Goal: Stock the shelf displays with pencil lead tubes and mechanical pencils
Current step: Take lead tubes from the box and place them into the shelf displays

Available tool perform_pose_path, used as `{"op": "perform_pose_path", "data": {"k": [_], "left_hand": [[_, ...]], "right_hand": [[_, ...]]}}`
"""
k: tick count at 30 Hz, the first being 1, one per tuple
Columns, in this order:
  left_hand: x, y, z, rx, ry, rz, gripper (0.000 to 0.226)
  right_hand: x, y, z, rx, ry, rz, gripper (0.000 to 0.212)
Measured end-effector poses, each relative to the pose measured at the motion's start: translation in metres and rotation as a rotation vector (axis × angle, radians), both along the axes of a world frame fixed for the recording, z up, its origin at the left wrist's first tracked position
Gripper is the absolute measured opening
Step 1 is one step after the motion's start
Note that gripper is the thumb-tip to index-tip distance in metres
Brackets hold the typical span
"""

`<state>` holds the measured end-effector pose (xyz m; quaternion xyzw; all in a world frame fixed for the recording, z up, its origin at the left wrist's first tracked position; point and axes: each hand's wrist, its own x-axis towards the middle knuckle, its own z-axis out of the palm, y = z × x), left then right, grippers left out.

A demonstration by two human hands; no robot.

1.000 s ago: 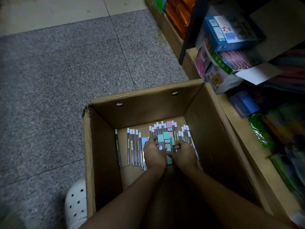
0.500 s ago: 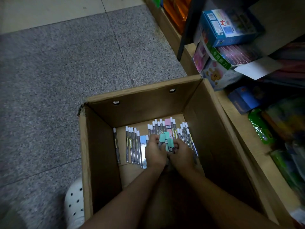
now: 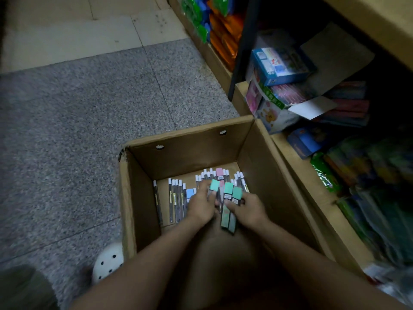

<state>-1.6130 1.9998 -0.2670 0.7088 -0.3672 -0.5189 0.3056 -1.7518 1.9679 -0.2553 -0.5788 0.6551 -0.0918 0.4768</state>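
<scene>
lead tubes [image 3: 176, 201] in cardboard box [image 3: 263, 166], shelf [image 3: 317, 211] right of it

The cardboard box [image 3: 138, 198] at lower centre is open at the top, its tall walls closing in all four sides. Lead tubes [image 3: 176, 198] cover most of its bottom; a bare strip lies at its left. The shelf [image 3: 312, 182] crowds the box's right wall. The floor [image 3: 78, 119] at upper left lies open.

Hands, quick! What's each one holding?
Left hand: pinches one green tube.
Right hand: grips two green tubes.
</scene>
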Motion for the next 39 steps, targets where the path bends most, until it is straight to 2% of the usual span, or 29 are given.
{"op": "perform_pose_path", "data": {"k": [3,7,10,14,17,19,21,22,26,30,32,35,39], "left_hand": [[0.006,-0.006,0.042,0.018,-0.020,-0.250,0.031],[0.009,-0.030,0.117,0.004,-0.098,-0.405,0.021],[-0.001,-0.046,0.176,-0.015,0.059,-0.425,0.020],[-0.031,-0.046,0.232,-0.122,0.278,-0.508,0.029],[-0.059,-0.041,0.260,-0.188,0.557,-0.551,0.041],[-0.075,-0.039,0.280,-0.226,0.639,-0.557,0.040],[-0.091,-0.040,0.297,-0.289,0.686,-0.546,0.034],[-0.098,-0.041,0.304,-0.324,0.709,-0.539,0.033],[-0.123,-0.040,0.316,-0.395,0.704,-0.570,0.037],[-0.143,-0.042,0.320,-0.373,0.689,-0.607,0.023],[-0.152,-0.043,0.323,-0.377,0.662,-0.576,0.020],[-0.161,-0.050,0.329,-0.414,0.658,-0.513,0.022],[-0.162,-0.059,0.335,-0.368,0.761,-0.501,0.024]], "right_hand": [[-0.012,-0.007,0.050,-0.030,-0.020,0.029,0.024],[-0.029,-0.012,0.131,-0.062,-0.085,0.024,0.026],[-0.047,-0.008,0.198,-0.094,-0.107,0.027,0.014],[-0.075,0.012,0.269,-0.175,-0.231,-0.090,0.015],[-0.093,0.028,0.309,-0.176,-0.326,-0.175,0.017],[-0.104,0.036,0.331,-0.179,-0.394,-0.256,0.013],[-0.114,0.043,0.346,-0.203,-0.444,-0.308,0.011],[-0.119,0.046,0.351,-0.230,-0.409,-0.311,0.010],[-0.138,0.056,0.360,-0.371,-0.205,-0.340,0.020],[-0.152,0.061,0.367,-0.414,-0.009,-0.355,0.018],[-0.157,0.065,0.371,-0.430,-0.055,-0.383,0.013],[-0.167,0.070,0.379,-0.432,-0.197,-0.461,0.023],[-0.188,0.067,0.396,-0.433,-0.172,-0.526,0.037]]}}
